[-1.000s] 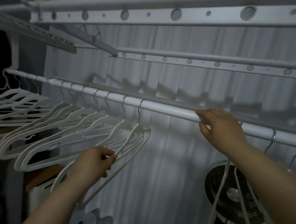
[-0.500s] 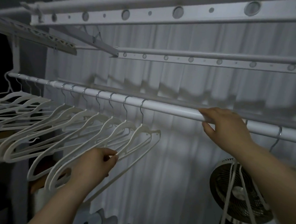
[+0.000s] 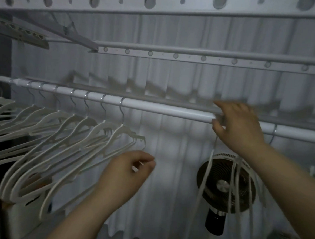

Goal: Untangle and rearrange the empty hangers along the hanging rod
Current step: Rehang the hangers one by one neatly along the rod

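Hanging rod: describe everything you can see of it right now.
The hanging rod is a white round tube, metal-looking, slanting down from left to right across the frame, with a thinner section at its far left. Metal hooks of white hangers ride its left part; the middle is bare. The blurred right hand grips it, and one more hook hangs beyond.

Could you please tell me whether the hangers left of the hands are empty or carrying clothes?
Empty: the hangers show bare white frames on the rod, nothing draped over them.
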